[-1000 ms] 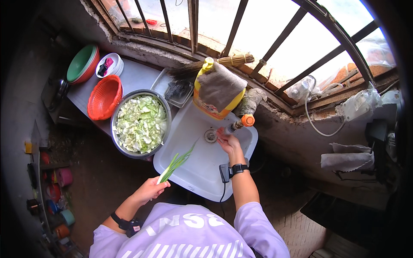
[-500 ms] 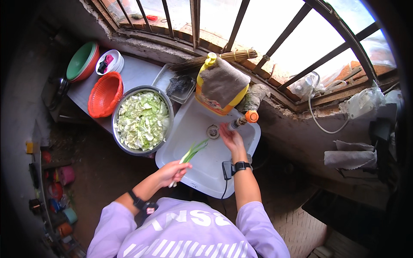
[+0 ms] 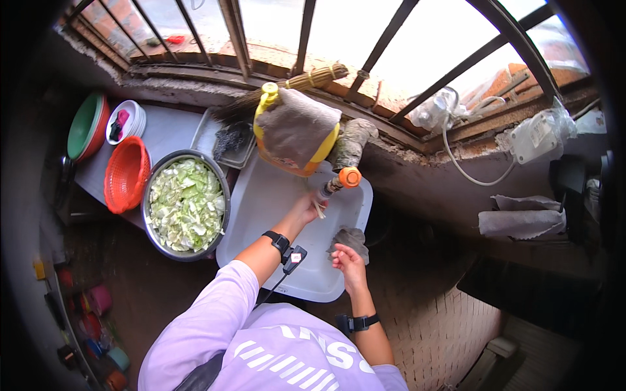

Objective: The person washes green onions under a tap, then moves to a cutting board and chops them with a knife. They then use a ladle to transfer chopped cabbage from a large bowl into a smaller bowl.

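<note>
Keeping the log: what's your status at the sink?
Left hand at tap, holding scallions. Right hand beside grey cloth, grip unclear. Yellow jug at far end of sink.

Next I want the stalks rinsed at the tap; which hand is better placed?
Left, I'd judge: the left hand holds the stalks close by the tap. The right hand is lower, by a crumpled grey item at the sink's right side; whether it holds that, I can't tell.

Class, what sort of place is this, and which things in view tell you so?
Most likely a simple kitchen's washing corner: there is a white basin with an orange-topped tap over it, a large round bowl full of chopped leafy vegetable, and a stack of white bowls.
</note>
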The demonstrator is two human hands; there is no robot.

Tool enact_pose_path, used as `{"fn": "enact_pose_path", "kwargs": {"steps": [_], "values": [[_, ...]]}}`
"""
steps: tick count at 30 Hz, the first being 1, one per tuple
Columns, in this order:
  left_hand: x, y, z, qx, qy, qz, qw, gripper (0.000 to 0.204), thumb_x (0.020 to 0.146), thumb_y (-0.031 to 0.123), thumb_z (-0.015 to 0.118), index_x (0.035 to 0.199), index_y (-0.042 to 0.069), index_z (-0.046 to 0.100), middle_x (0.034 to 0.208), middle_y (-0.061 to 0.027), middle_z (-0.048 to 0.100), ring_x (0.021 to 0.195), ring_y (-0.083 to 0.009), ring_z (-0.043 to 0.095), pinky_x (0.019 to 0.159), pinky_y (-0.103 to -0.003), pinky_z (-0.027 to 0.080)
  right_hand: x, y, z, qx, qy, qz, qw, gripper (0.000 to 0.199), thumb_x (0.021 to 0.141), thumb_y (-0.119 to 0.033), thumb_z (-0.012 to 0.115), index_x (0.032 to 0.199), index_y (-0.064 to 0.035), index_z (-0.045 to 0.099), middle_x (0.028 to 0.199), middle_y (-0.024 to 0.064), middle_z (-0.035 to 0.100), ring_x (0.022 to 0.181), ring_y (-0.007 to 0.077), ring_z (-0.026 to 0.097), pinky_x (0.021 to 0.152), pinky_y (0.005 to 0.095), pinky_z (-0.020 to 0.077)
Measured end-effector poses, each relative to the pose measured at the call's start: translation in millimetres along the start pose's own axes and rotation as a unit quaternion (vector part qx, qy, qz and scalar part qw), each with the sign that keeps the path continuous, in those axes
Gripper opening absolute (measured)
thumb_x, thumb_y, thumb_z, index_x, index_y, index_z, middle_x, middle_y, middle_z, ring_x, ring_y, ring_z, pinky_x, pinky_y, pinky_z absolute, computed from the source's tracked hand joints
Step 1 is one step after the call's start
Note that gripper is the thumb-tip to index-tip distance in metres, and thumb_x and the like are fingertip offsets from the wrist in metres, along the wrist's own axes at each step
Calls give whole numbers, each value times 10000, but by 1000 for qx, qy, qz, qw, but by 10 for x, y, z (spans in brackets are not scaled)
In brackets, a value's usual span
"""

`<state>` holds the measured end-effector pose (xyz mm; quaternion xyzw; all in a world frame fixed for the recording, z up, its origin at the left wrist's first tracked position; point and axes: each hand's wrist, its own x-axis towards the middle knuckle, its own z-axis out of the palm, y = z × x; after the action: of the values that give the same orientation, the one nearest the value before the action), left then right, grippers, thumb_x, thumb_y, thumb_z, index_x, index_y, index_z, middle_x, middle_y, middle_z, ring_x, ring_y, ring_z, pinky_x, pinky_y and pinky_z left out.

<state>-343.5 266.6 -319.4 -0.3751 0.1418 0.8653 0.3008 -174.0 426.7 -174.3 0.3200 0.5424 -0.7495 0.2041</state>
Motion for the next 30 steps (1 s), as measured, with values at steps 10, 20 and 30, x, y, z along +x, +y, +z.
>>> {"fn": "enact_pose_path", "kwargs": {"steps": [10,20,30], "values": [[152,71,122,30,45,-59,997,196,991,299,499,893,131,472,689,-13,448,518,-149,404,440,-276,330,-74,285,-85,-48,82,-2,995,174,945,-125,590,1088,-32,621,807,-22,608,642,58,529,510,213,411],[-1584,121,-22,487,-14,-137,862,271,1000,352,476,858,124,506,594,83,344,484,-40,295,400,-233,207,945,16,481,52,-29,4,998,205,982,-142,551,1137,-12,588,1023,66,618,882,140,587,774,292,520],[-1802,291,-348,738,-42,62,671,345,964,378,517,1014,51,615,784,-64,604,696,-179,576,627,-327,464,1613,-194,900,334,-24,11,942,223,943,72,455,1144,12,529,1181,167,593,1140,292,587,1019,397,507]]}}
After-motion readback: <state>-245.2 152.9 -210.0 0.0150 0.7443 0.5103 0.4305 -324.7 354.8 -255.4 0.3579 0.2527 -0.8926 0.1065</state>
